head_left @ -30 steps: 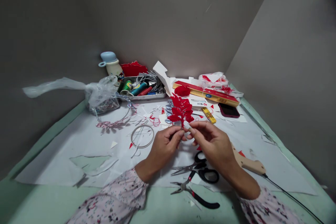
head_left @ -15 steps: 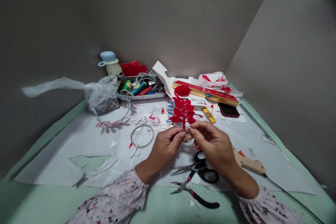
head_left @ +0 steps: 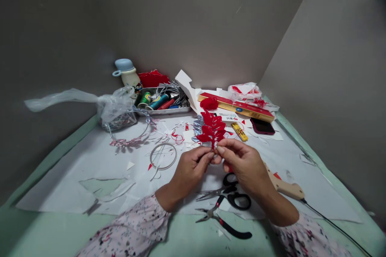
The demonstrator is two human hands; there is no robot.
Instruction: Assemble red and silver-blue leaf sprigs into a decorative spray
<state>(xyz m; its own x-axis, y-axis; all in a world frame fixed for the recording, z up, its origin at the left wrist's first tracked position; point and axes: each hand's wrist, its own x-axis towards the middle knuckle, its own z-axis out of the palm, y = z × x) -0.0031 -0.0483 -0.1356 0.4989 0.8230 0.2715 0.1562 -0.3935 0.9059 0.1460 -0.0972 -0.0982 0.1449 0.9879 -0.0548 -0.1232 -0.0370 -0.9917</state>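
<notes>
Upright between my hands stands a red leaf spray (head_left: 212, 126), with several pointed red leaves along a red stem. My left hand (head_left: 193, 166) is closed, its thumb and forefinger pinching the foot of that stem. From the other side my right hand (head_left: 241, 164) pinches at the same spot; a small pale bit shows at its fingertips, too small to name. Below the hands lie black-handled scissors (head_left: 238, 200), and nearer me a pair of pliers (head_left: 223, 221) with black and red handles. Behind the red leaves a silvery leaf piece (head_left: 197, 126) is partly hidden.
At the back stand a metal tray (head_left: 169, 110) of thread spools, a bottle (head_left: 128, 74), a plastic bag (head_left: 116, 106) and a long red-gold box (head_left: 238, 107). A wire ring (head_left: 163, 156) lies left; a phone (head_left: 263, 125), a yellow lighter (head_left: 239, 131) and a corded beige tool (head_left: 286, 186) lie right.
The red leaf spray has shifted slightly to the right and turned a little. Both hands keep pinching at its stem, with small finger movements. The things on the table stay where they were.
</notes>
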